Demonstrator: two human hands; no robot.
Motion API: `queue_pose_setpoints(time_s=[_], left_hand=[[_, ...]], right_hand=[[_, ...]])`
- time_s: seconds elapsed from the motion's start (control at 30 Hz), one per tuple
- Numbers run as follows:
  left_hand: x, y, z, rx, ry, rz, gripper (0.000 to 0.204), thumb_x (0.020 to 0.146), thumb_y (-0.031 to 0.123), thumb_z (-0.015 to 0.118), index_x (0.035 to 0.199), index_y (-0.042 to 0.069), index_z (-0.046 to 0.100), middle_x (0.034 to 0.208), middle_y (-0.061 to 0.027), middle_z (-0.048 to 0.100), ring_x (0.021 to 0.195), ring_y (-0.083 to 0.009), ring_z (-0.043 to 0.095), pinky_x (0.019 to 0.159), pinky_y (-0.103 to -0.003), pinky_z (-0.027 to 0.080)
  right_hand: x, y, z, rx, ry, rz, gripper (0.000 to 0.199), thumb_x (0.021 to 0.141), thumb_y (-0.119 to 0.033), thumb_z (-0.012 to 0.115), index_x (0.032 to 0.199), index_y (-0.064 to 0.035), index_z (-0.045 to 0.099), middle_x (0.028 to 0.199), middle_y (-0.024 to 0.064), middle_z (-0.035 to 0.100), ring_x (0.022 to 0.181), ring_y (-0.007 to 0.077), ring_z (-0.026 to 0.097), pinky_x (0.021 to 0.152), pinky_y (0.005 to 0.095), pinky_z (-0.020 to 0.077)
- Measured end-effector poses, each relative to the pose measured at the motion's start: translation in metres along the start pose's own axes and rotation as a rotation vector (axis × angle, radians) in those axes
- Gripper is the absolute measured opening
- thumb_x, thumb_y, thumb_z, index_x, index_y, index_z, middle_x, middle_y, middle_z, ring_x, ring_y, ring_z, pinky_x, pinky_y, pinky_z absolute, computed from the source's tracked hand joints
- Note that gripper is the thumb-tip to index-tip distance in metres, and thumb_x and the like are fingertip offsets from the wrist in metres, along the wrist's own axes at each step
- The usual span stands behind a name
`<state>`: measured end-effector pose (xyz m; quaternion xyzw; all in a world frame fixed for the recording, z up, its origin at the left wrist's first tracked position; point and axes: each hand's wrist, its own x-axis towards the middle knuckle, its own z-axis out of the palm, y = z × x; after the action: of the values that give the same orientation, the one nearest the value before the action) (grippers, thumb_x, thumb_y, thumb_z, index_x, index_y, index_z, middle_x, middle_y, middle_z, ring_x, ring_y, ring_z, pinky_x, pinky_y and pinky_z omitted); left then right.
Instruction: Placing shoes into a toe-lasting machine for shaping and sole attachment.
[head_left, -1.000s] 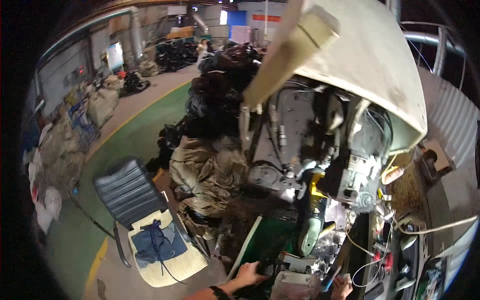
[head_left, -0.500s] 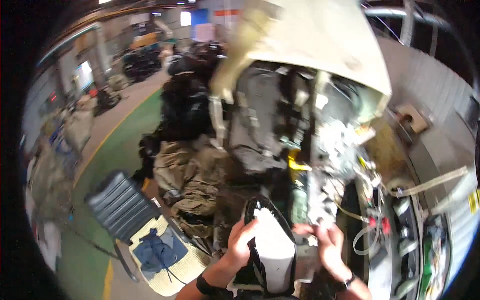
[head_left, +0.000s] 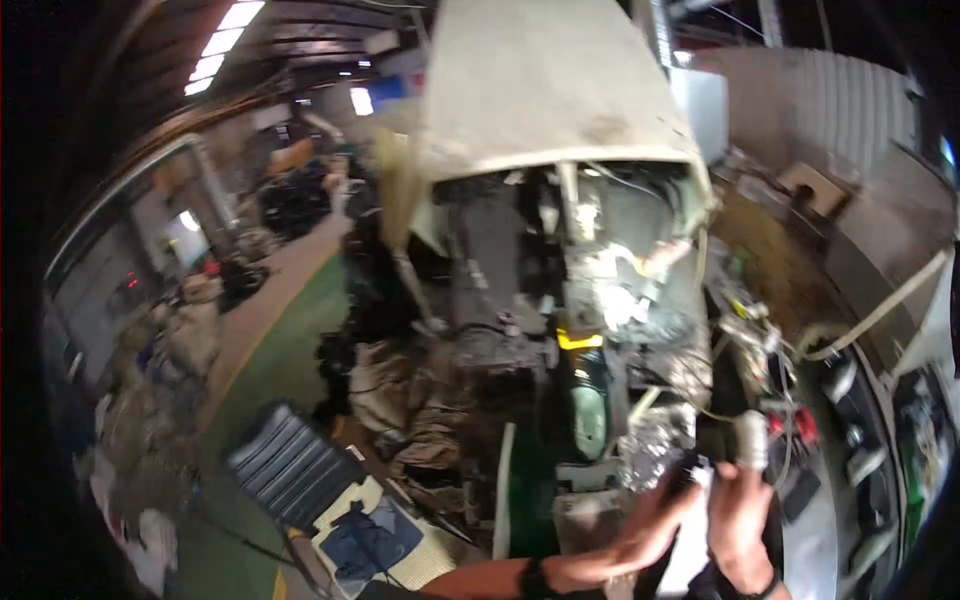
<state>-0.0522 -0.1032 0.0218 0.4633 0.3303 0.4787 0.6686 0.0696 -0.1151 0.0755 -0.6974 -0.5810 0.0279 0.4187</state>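
Left hand (head_left: 655,520) was seen bent against the left side of a long white piece (head_left: 688,548), and the upper end of this piece seemed to be gripped by its fingers. Right hand (head_left: 738,518) was placed along the opposite side, with its fingers pointed upward and rather close together; whether the piece was also pinched by it could not be told, because of the blur. Thus the piece was located between the two hands, in front of the machine (head_left: 488,250) with the cream hood (head_left: 560,95), and to the right of the chair (head_left: 290,455). Just above the right fingers a rounded white item (head_left: 751,440) was visible; whether it was held could not be determined. As it was judged, a step of adjusting the piece by hand was being done, apart from the machine. For the next move, a steady left hold and a careful right placement seemed to be required.
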Motion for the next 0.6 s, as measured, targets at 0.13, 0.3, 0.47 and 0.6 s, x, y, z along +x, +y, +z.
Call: queue_pose_setpoints(time_s=[0.13, 0.3, 0.47, 0.6], left_hand=[[0.01, -0.032, 0.044, -0.174, -0.208, -0.077, 0.051, 0.101, 0.027, 0.059, 0.142, -0.001, 0.045, 0.123, -0.006, 0.059, 0.112, -0.0109, 0.052, 0.096, -0.026, 0.042], [0.026, -0.053, 0.121, -0.127, -0.628, -0.029, 0.059, 0.101, 0.028, 0.058, 0.147, -0.002, 0.037, 0.135, -0.0113, 0.054, 0.126, -0.0169, 0.047, 0.109, -0.03, 0.036], [0.004, -0.103, 0.232, -0.032, -1.001, -0.006, 0.058, 0.104, 0.03, 0.052, 0.149, -0.002, 0.035, 0.14, -0.0136, 0.052, 0.131, -0.0196, 0.045, 0.112, -0.032, 0.032], [0.009, -0.105, 0.282, 0.785, -1.133, -0.044, 0.046, 0.095, 0.028, 0.067, 0.13, 0.0, 0.057, 0.111, -0.0136, 0.07, 0.087, -0.0162, 0.065, 0.078, -0.031, 0.054]], right_hand=[[-0.021, 0.121, -0.021, 0.63, -0.01, 0.257, 0.051, 0.106, -0.031, 0.046, 0.146, 0.0009, 0.04, 0.13, 0.0116, 0.059, 0.116, 0.0189, 0.056, 0.098, 0.0316, 0.0441], [-0.041, 0.081, -0.13, 0.767, -0.054, 0.508, 0.042, 0.104, -0.025, 0.051, 0.137, 0.0016, 0.052, 0.136, 0.0157, 0.057, 0.124, 0.0237, 0.053, 0.105, 0.0334, 0.0393], [-0.097, 0.197, -0.207, 0.819, 0.014, 0.535, 0.055, 0.103, -0.023, 0.053, 0.15, -0.0011, 0.036, 0.144, 0.0166, 0.05, 0.128, 0.0226, 0.051, 0.106, 0.0376, 0.0412], [-0.155, 0.238, -0.243, 0.614, 0.423, 1.041, 0.046, 0.088, -0.02, 0.072, 0.123, 0.004, 0.056, 0.111, 0.0143, 0.063, 0.099, 0.0222, 0.061, 0.084, 0.034, 0.0507]])
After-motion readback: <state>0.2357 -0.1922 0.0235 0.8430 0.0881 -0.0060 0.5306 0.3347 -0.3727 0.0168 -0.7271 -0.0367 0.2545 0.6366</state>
